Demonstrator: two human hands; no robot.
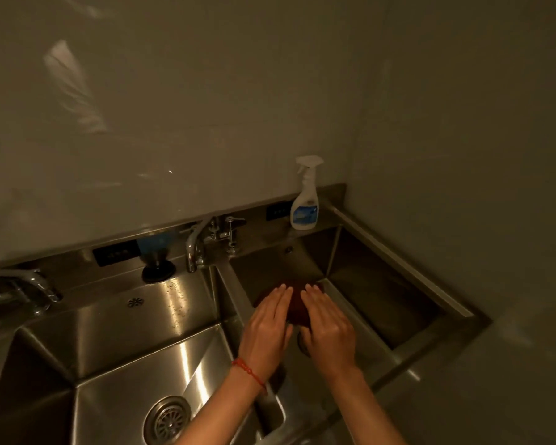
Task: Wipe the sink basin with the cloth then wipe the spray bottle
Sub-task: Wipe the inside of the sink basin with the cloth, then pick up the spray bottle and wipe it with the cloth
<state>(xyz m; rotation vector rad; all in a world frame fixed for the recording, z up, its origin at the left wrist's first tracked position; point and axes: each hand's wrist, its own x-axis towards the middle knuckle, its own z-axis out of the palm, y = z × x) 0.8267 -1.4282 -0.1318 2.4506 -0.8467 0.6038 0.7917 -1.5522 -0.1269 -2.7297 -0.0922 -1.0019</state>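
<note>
A dark reddish-brown cloth [297, 308] lies on the floor of the right steel sink basin [373, 284]. My left hand [267, 329], with a red string bracelet on its wrist, and my right hand [329, 326] both lie flat on the cloth, fingers stretched and pointing towards the back wall. The hands hide most of the cloth and part of the drain under the right hand. A white spray bottle [306, 200] with a blue label stands upright on the back ledge, behind the right basin and well away from both hands.
A larger left basin [116, 358] with a round drain strainer [167, 419] sits beside the right one, split off by a steel divider. A chrome tap [203, 242] and a black stopper [158, 269] stand on the back ledge. Another tap [20, 290] is at far left. Walls enclose the back and right.
</note>
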